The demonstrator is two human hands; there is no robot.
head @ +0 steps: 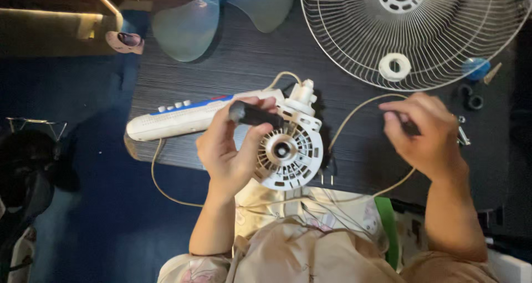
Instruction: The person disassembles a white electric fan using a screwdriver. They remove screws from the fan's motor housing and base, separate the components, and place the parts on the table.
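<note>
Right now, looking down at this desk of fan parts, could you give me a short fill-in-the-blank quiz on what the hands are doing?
1. The left hand holds a black ____ against the white fan motor housing.
2. The wire fan guard lies at the desk's far ____ side.
3. The pale blue fan blade lies ____ from the motor.
4. The right hand rests beside a thin ____.

Missing words: handle; right; apart; cord

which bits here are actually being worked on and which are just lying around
In hand:
- white vented fan motor housing, left hand
- black cylindrical handle, left hand
- small dark tool, right hand

Lying about:
- round white wire fan guard
- translucent blue fan blades
- white plastic ring nut
- black rings
</note>
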